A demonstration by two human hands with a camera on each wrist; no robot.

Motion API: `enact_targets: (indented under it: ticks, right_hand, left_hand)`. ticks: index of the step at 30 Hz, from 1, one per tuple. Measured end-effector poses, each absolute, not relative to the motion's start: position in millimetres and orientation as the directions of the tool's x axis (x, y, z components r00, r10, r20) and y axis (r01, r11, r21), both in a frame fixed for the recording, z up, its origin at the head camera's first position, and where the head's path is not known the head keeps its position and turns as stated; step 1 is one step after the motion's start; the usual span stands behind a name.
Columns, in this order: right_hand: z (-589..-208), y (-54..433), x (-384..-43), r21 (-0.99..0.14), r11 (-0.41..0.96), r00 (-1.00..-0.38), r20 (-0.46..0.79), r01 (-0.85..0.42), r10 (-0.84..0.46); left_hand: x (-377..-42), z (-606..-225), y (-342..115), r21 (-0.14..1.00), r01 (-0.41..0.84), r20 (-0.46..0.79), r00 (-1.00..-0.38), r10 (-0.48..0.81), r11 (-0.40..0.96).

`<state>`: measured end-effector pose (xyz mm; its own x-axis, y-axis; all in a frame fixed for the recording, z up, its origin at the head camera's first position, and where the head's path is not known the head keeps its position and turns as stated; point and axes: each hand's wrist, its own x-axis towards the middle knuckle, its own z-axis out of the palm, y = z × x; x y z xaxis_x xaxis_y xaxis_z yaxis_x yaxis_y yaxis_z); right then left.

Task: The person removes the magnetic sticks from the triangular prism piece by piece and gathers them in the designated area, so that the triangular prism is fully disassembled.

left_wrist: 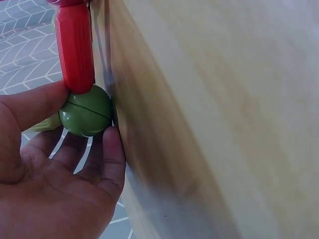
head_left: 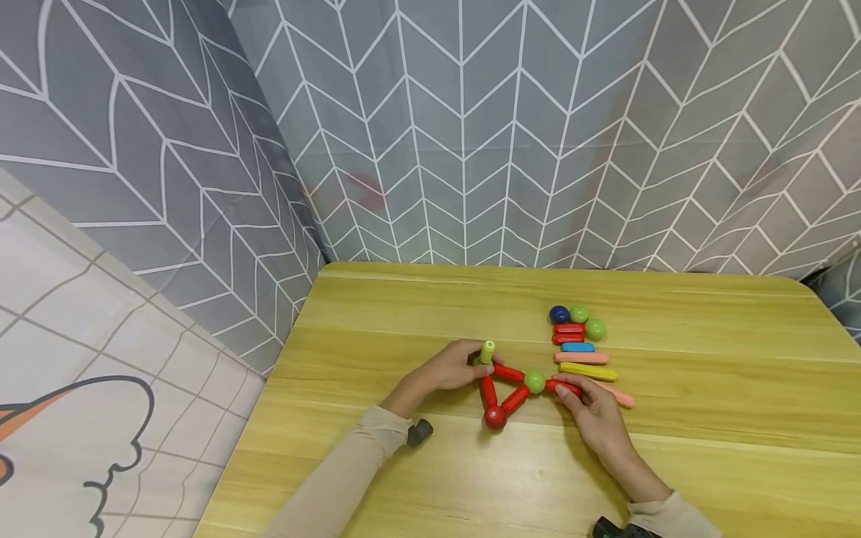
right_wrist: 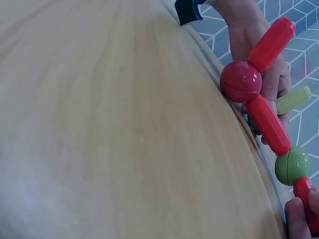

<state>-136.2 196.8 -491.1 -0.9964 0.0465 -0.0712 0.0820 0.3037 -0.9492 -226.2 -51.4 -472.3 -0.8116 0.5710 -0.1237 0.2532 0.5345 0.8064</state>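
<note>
A triangle of red rods and balls lies on the wooden table. Its near corner is a red ball, its right corner a light green ball. At the left corner my left hand holds another green ball, thumb and fingers around it, where a red rod joins. A yellow-green rod sticks up from that corner. To the right, my right hand pinches a red rod whose end meets the right green ball. In the right wrist view, only its fingertips show.
Beyond the right hand lie a dark blue ball, two green balls, short red rods, a blue rod, a yellow rod and pink rods. A patterned grey curtain hangs behind the table.
</note>
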Motion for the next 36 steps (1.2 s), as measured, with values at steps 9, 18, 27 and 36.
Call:
enact_targets:
  ticks: [9, 18, 27, 36]
  right_hand:
    - [-490.3, 192.7, -133.8, -0.877, 0.480, -0.993, 0.040, 0.018, 0.111]
    - [-491.4, 202.1, -129.3, -0.837, 0.547, -0.989, 0.078, 0.002, 0.124]
    - [-491.6, 212.7, -123.1, -0.822, 0.569, -0.976, 0.100, 0.029, 0.194]
    - [-492.7, 227.8, -120.0, -0.698, 0.712, -0.945, 0.279, -0.077, 0.172]
  left_hand:
    - [-225.3, -470.3, -51.1, 0.805, 0.254, -0.119, -0.816, 0.565, 0.537]
    - [-225.8, -471.5, -54.9, 0.814, 0.235, -0.123, -0.824, 0.553, 0.531]
    - [-225.4, -472.2, -54.6, 0.818, 0.234, -0.119, -0.825, 0.553, 0.525]
    - [-225.6, -472.4, -54.0, 0.813, 0.221, -0.135, -0.827, 0.546, 0.538]
